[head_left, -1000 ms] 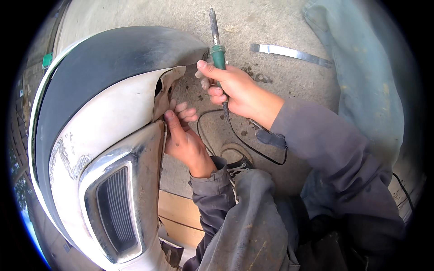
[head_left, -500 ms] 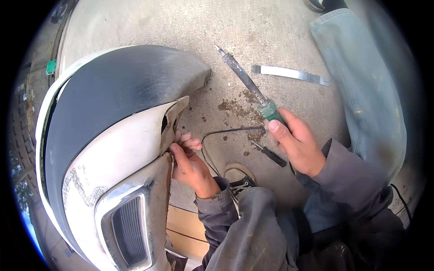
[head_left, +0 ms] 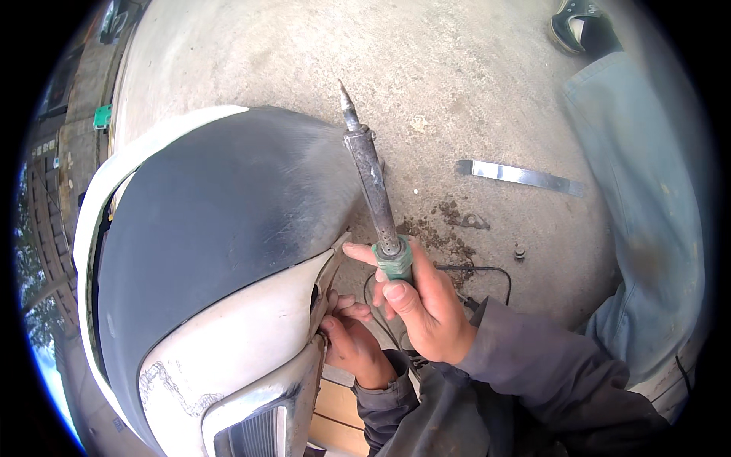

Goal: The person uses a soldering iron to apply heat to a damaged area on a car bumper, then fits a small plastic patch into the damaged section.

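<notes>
A worn car bumper (head_left: pixel 236 198), dark grey above and dirty white below, fills the left side. My left hand (head_left: pixel 356 349) is closed on its torn edge, thumb in front and fingers curled behind. In my right hand (head_left: pixel 430 312) is the green handle of a soldering iron (head_left: pixel 373 179), its metal shaft and pointed tip aimed up and away. My right index finger stretches out to the bumper's edge, near the tear. The iron's tip stands over the bumper's far end; from above I cannot tell that it touches.
A thin metal strip (head_left: pixel 518 176) lies on the concrete floor (head_left: pixel 472 91) at right. Dirt crumbs (head_left: pixel 449 236), a small metal piece (head_left: pixel 519 252) and a black cable (head_left: pixel 487 268) are nearby. Another person's light-blue trouser leg (head_left: pixel 647 198) and dark shoe (head_left: pixel 575 30) are at right.
My right hand has moved left with the soldering iron, up to the bumper's edge. My left hand keeps its hold. The view has shifted, and the dark-handled screwdriver is now out of sight.
</notes>
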`<state>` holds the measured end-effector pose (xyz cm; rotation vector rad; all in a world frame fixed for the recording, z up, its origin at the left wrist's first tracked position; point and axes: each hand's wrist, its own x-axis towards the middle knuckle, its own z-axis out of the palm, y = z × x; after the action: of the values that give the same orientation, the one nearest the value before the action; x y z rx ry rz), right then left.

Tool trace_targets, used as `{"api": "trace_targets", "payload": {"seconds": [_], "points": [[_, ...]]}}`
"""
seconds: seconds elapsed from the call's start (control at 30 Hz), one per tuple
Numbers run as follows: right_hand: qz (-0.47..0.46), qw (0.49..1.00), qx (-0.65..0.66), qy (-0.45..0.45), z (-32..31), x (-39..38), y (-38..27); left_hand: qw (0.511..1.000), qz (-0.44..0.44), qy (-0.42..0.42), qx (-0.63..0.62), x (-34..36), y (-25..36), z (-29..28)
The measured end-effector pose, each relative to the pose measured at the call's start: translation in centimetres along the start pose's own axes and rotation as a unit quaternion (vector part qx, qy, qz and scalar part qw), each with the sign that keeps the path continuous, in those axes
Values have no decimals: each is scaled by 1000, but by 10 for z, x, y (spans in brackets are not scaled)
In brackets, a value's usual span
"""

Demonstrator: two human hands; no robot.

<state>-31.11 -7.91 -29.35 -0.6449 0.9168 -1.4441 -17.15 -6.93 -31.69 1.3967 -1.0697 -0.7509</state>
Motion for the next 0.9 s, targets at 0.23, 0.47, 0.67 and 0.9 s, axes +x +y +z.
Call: {"api": "trace_targets", "payload": {"seconds": [0.23, 0.47, 0.67, 0.9], "points": [[-18, 999, -45, -8, -3, 15, 5, 999, -26, -25, 40, -1, 14, 8], [-2, 999, -53, 1, 4, 8, 5, 999, -23, 7, -26, -4, -4, -4], [23, 999, -41, -7, 7, 7, -5, 999, -28, 11, -11, -3, 10, 10], [29, 999, 10, -22, 0, 6, 3, 999, -14, 28, -22, -6, -5, 4]]}}
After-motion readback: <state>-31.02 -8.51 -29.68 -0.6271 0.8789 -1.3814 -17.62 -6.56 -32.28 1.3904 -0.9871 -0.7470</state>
